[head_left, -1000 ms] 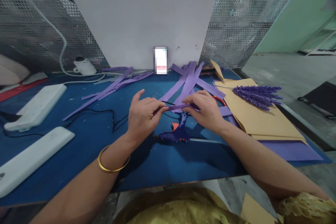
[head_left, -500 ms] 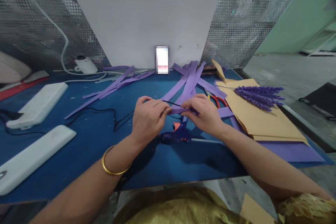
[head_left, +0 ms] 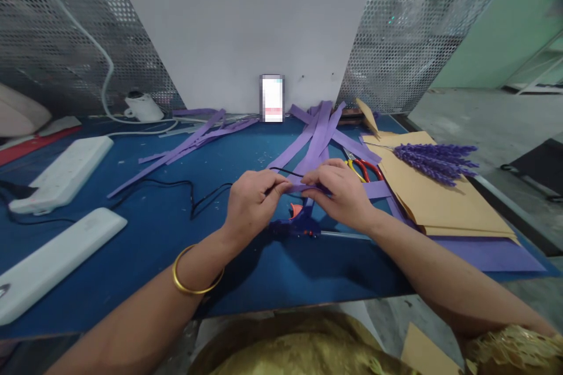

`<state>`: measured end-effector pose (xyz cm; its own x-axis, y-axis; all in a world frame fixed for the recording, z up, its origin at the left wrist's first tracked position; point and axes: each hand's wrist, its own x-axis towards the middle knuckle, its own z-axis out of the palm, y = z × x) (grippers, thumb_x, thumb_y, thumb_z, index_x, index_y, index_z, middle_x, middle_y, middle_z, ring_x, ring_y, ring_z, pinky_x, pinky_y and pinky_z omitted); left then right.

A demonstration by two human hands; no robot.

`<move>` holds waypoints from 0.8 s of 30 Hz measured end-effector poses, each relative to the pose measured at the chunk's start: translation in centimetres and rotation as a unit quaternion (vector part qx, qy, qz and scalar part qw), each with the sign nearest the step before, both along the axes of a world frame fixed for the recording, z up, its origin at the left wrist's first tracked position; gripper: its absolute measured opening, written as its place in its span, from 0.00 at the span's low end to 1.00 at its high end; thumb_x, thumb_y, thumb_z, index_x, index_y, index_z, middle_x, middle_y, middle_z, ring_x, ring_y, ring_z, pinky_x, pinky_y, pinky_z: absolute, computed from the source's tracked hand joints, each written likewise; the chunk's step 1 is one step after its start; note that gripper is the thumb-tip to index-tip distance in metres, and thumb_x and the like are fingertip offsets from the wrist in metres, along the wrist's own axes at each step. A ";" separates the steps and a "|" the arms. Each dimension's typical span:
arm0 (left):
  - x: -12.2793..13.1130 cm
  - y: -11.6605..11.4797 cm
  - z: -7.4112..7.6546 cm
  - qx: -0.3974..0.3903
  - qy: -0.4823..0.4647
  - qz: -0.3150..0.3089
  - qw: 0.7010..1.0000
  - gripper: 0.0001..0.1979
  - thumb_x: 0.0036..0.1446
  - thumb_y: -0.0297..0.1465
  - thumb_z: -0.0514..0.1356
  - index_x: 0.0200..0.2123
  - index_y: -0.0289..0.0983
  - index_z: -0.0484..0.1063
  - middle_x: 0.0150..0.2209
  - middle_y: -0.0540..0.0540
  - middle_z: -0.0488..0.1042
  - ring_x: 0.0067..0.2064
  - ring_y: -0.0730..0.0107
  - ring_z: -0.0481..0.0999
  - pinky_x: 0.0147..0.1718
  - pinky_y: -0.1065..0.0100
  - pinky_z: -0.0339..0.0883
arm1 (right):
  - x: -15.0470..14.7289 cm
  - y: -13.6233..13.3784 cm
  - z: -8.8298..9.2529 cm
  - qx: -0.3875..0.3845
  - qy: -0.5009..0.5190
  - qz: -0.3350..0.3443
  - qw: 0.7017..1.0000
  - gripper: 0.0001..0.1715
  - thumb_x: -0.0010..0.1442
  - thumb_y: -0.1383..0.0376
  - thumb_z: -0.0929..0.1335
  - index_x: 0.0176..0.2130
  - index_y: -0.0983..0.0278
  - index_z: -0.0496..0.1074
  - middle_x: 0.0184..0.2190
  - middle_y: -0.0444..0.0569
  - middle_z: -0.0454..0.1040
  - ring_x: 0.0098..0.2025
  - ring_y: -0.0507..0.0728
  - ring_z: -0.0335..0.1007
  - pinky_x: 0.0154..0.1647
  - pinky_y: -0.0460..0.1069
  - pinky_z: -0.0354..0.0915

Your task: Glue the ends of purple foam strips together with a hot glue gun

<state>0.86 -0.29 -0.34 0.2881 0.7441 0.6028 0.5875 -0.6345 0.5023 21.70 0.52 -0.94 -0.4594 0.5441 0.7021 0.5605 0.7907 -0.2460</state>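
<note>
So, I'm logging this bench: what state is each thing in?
Left hand: closed, pinching
Right hand: closed, pinching
Held purple strip: between both hands
Hot glue gun: on its side, glue stick inserted
Phone: propped upright, screen lit
Scissors: partly hidden, opening unclear
Lavender bunch: lying on kraft paper

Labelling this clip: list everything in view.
held strip: 1, purple, centre
loose strips: several, purple, left and centre
glue gun: 1, blue, centre
scissors: 1, red and yellow, right
paper sheets: several, tan and purple, right
flower bunch: 1, purple, on sheets
phone: 1, white screen, back
board: 1, white, back
mug-like item: 1, white, back left
long bars: 2, white, left
cables: several, black and white, left
table: 1, blue, beneath
bracelet: 1, gold, left wrist
left hand, right hand: 2, bare, gripping held strip
</note>
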 end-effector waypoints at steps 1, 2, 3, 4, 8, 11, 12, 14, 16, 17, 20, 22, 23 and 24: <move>0.0 0.0 0.0 -0.014 -0.021 0.005 1.000 0.09 0.64 0.34 0.60 0.32 0.42 0.78 0.31 0.50 0.82 0.34 0.67 0.78 0.38 0.64 0.65 | 0.0 0.0 0.0 -0.002 -0.002 -0.004 1.000 0.01 0.64 0.65 0.69 0.39 0.60 0.71 0.31 0.44 0.79 0.33 0.55 0.74 0.47 0.54 0.63; 0.0 0.1 0.0 -0.026 -0.041 0.013 0.999 0.08 0.63 0.33 0.61 0.32 0.42 0.79 0.31 0.50 0.82 0.34 0.67 0.78 0.36 0.65 0.66 | 0.0 0.0 0.1 -0.002 -0.004 -0.008 1.000 0.01 0.64 0.65 0.69 0.39 0.60 0.71 0.31 0.44 0.79 0.33 0.56 0.74 0.47 0.55 0.63; 0.0 0.1 0.1 -0.035 -0.055 0.022 0.998 0.07 0.62 0.33 0.62 0.31 0.41 0.78 0.31 0.50 0.81 0.33 0.67 0.77 0.34 0.66 0.66 | 0.0 0.0 0.1 -0.001 -0.005 -0.010 1.000 0.01 0.64 0.65 0.69 0.39 0.60 0.72 0.31 0.44 0.79 0.33 0.56 0.74 0.47 0.55 0.63; 0.0 0.2 0.2 -0.039 -0.061 0.032 0.997 0.07 0.61 0.33 0.62 0.30 0.41 0.77 0.30 0.51 0.80 0.31 0.68 0.77 0.33 0.67 0.66 | 0.1 0.0 0.2 0.002 -0.006 -0.011 1.000 0.01 0.64 0.65 0.69 0.39 0.60 0.72 0.31 0.44 0.79 0.33 0.56 0.74 0.47 0.55 0.63; -0.5 0.6 0.6 -0.012 -0.035 0.073 0.997 0.14 0.64 0.36 0.60 0.26 0.39 0.71 0.25 0.51 0.74 0.28 0.70 0.72 0.29 0.68 0.62 | 0.1 0.1 0.2 0.010 -0.006 -0.008 1.000 0.01 0.65 0.65 0.69 0.38 0.61 0.71 0.31 0.45 0.79 0.33 0.56 0.74 0.47 0.54 0.63; -0.9 0.6 0.7 0.026 -0.022 0.106 0.994 0.22 0.67 0.42 0.55 0.22 0.39 0.68 0.21 0.50 0.70 0.26 0.70 0.69 0.29 0.66 0.60 | 0.2 0.2 0.2 0.005 -0.013 -0.011 1.000 0.01 0.65 0.65 0.68 0.38 0.60 0.71 0.31 0.44 0.79 0.33 0.55 0.74 0.47 0.54 0.62; -1.0 0.6 0.7 0.039 -0.022 0.113 0.993 0.23 0.67 0.43 0.55 0.21 0.39 0.68 0.22 0.49 0.72 0.26 0.69 0.70 0.30 0.65 0.61 | 0.2 0.2 0.2 0.003 -0.016 -0.012 1.000 0.01 0.65 0.65 0.68 0.38 0.60 0.71 0.31 0.44 0.79 0.33 0.56 0.74 0.47 0.54 0.62; -0.9 0.6 0.6 0.063 -0.020 0.110 0.992 0.20 0.65 0.45 0.57 0.26 0.40 0.74 0.28 0.47 0.78 0.33 0.65 0.76 0.37 0.63 0.64 | 0.2 0.2 0.2 0.002 -0.019 -0.009 1.000 0.01 0.65 0.65 0.69 0.39 0.60 0.71 0.31 0.44 0.79 0.33 0.56 0.75 0.47 0.55 0.62; -0.6 0.7 0.4 0.074 0.004 0.075 0.994 0.14 0.62 0.45 0.61 0.34 0.43 0.78 0.35 0.47 0.82 0.40 0.62 0.79 0.45 0.60 0.64 | 0.1 0.2 0.1 0.006 -0.016 -0.006 1.000 0.02 0.64 0.65 0.69 0.39 0.60 0.71 0.31 0.45 0.79 0.33 0.56 0.75 0.47 0.55 0.62; -0.5 0.7 0.4 0.073 0.021 0.053 0.996 0.11 0.61 0.44 0.63 0.36 0.44 0.79 0.37 0.48 0.83 0.41 0.62 0.79 0.48 0.58 0.63 | 0.1 0.2 0.0 0.009 -0.014 -0.005 1.000 0.02 0.64 0.65 0.69 0.40 0.60 0.71 0.31 0.45 0.79 0.33 0.56 0.75 0.47 0.54 0.62; -0.2 0.6 0.1 0.063 0.064 0.001 0.996 0.09 0.62 0.40 0.63 0.32 0.44 0.78 0.32 0.51 0.82 0.36 0.65 0.80 0.47 0.58 0.62 | 0.0 0.2 -0.1 0.009 -0.011 0.000 1.000 0.03 0.64 0.64 0.69 0.40 0.60 0.71 0.31 0.44 0.79 0.33 0.56 0.75 0.47 0.55 0.62; 0.0 0.4 0.0 0.062 0.072 -0.012 0.995 0.09 0.63 0.36 0.61 0.30 0.43 0.77 0.30 0.51 0.81 0.34 0.66 0.79 0.46 0.58 0.61 | -0.1 0.1 -0.1 0.005 -0.015 0.007 1.000 0.03 0.64 0.64 0.69 0.41 0.60 0.71 0.31 0.44 0.79 0.34 0.56 0.76 0.46 0.54 0.62; 0.0 0.3 0.0 0.061 0.072 -0.015 0.995 0.09 0.63 0.35 0.61 0.30 0.42 0.76 0.29 0.51 0.81 0.34 0.66 0.79 0.46 0.58 0.61 | -0.1 0.1 -0.2 0.003 -0.018 0.010 1.000 0.03 0.65 0.64 0.69 0.41 0.60 0.71 0.31 0.44 0.79 0.34 0.56 0.76 0.46 0.54 0.62; 0.1 0.2 -0.1 0.059 0.071 -0.016 0.996 0.09 0.63 0.34 0.61 0.29 0.42 0.76 0.29 0.51 0.81 0.34 0.66 0.78 0.46 0.58 0.61 | -0.1 0.0 -0.2 0.000 -0.019 0.013 1.000 0.03 0.65 0.65 0.69 0.41 0.61 0.71 0.31 0.44 0.79 0.34 0.56 0.76 0.46 0.54 0.62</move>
<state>0.91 -0.05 -0.40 0.3984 0.6592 0.6377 0.6255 -0.7038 0.3368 21.55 0.57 -1.09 -0.4999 0.5313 0.6840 0.5493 0.8051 -0.2238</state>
